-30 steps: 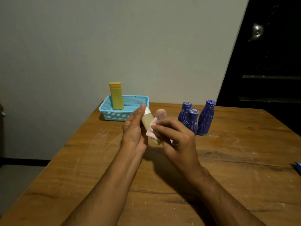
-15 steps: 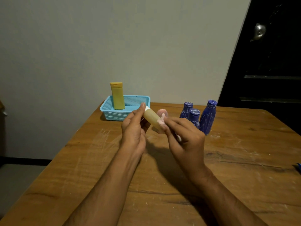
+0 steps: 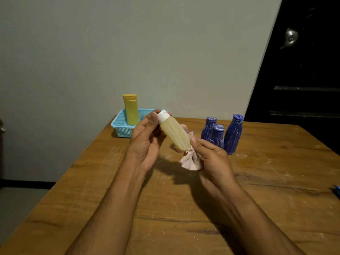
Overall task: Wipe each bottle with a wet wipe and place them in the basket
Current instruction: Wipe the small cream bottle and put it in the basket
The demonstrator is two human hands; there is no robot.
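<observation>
My left hand [image 3: 147,138] grips a cream bottle with a white cap [image 3: 173,132], tilted with the cap up and to the left, above the table. My right hand [image 3: 211,159] pinches a crumpled pale pink wet wipe [image 3: 191,160] at the bottle's lower end. A yellow bottle [image 3: 131,109] stands upright in the light blue basket [image 3: 119,127] at the table's far left corner. Three blue bottles with white streaks [image 3: 221,135] stand together on the table to the right of my hands.
The wooden table [image 3: 257,190] shows white smears and scratches. A grey wall lies behind it, and a dark door with a metal knob [image 3: 290,37] is at the right. A small blue object [image 3: 336,189] peeks in at the right edge.
The wipe has slid down the cream bottle from its middle to its lower end, baring the body. My right hand moved down and right; the bottle tilted more upright.
</observation>
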